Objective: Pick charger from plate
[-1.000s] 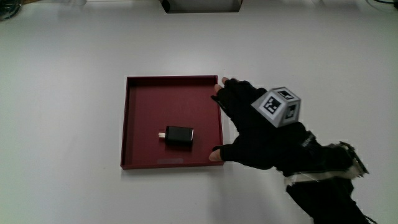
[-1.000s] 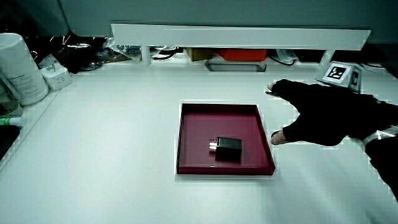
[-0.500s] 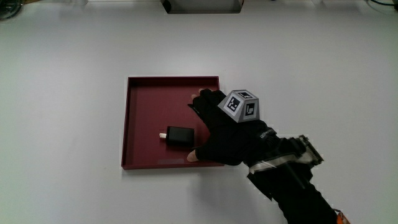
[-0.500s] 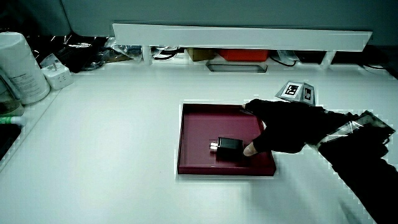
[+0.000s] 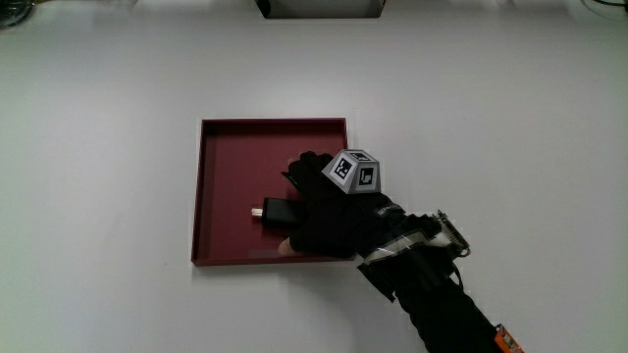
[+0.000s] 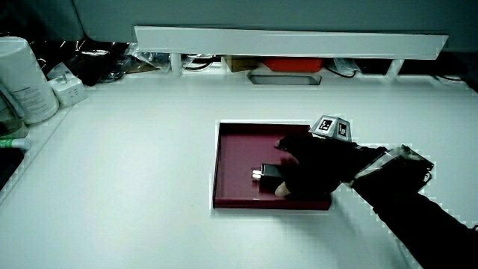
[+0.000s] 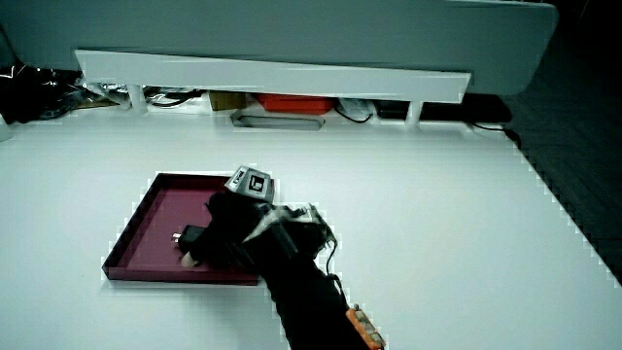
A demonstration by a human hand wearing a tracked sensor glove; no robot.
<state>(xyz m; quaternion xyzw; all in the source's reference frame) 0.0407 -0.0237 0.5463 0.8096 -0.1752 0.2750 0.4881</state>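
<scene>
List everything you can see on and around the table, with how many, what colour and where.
Square shallow tray: one, dark red, in the middle of the white table.
Small rectangular charger: one, black with a metal plug end, in the tray, partly under the hand.
Cylindrical container: one, white, at the table's edge.
Low partition: one, white, with cluttered items under it, too small to name.
Gloved hand: one, black, over the tray on the charger, patterned cube on its back; grasp not discernible.
</scene>
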